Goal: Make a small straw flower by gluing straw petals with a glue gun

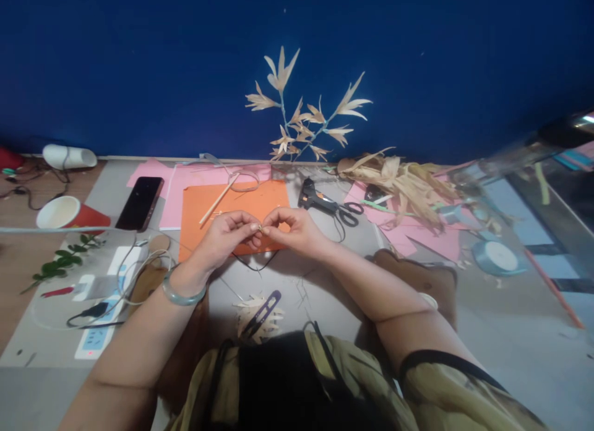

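Note:
My left hand (232,231) and my right hand (297,230) meet over the front part of an orange sheet (192,205), thumbs and fingertips pinched together. Between them is a tiny yellowish piece (260,229), too small to name and mostly hidden by the fingers. A thin dark cord (253,268) loops below the hands on the grey surface. On the orange sheet lies a pale stick (218,199). Just right of the sheet rests a black glue gun (318,199), with dark-handled scissors (350,214) beside it.
Behind the sheet stands a branch of dried-husk flowers (301,134). Dried husks (399,186) lie on pink paper (440,239) at right, near a ribbon spool (499,257). At left are a phone (140,203), paper cup (77,214) and power strip (95,338). A hair clip (265,312) lies near me.

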Demonstrator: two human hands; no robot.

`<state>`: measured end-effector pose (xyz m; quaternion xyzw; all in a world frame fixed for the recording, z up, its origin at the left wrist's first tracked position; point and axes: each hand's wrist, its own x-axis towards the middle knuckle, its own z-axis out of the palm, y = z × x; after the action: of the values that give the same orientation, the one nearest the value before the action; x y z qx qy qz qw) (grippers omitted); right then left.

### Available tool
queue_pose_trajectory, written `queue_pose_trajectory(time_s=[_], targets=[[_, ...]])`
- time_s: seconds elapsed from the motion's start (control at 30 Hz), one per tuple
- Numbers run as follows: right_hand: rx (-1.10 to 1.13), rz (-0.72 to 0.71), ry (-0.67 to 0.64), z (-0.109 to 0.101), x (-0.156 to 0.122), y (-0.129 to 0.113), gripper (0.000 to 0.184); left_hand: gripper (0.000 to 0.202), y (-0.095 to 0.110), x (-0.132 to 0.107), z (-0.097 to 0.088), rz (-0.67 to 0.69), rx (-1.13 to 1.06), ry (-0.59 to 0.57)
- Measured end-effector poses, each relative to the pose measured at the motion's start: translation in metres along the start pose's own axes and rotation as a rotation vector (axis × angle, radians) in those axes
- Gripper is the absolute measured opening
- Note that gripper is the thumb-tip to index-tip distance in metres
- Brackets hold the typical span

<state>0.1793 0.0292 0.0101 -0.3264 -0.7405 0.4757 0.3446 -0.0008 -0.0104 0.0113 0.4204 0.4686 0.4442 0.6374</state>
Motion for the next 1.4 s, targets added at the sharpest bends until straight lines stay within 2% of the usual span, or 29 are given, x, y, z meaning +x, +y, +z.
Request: queue_pose_trajectory(time_s=[0.2,0.5,0.77,0.97,1.2,1.4], targets=[[-0.038,-0.024,0.046,0.0013,0.0005,0.0032,0.008,0.024,0.0002,-0.0006,0.0031,0.143,0.186,0.147],[-0.259,-0.229,0.118,0.0012,0.0016,0.0066,0.009,0.023,0.0035,-0.0042,0.0058,0.195,0.293,0.131],[-0.25,-0.289,0.146,0.0029,-0.0009,0.0034,0.005,0.021,-0.001,0.0012,0.0038,0.243,0.123,0.084],[-0.231,-0.295,0.15,0.0012,-0.0018,-0.0001,0.008,0.02,-0.0019,0.0007,0.0018,0.155,-0.036,0.115],[-0.242,-0.292,0.172,0.0017,-0.0019,-0.0011,0.008,0.021,-0.0012,0.0004,0.0026,0.117,-0.075,0.067],[-0.251,-0.331,0.189,0.0036,-0.0018,0.0022,0.007,0.022,-0.0011,0.0004,0.0047,0.112,-0.078,0.095]])
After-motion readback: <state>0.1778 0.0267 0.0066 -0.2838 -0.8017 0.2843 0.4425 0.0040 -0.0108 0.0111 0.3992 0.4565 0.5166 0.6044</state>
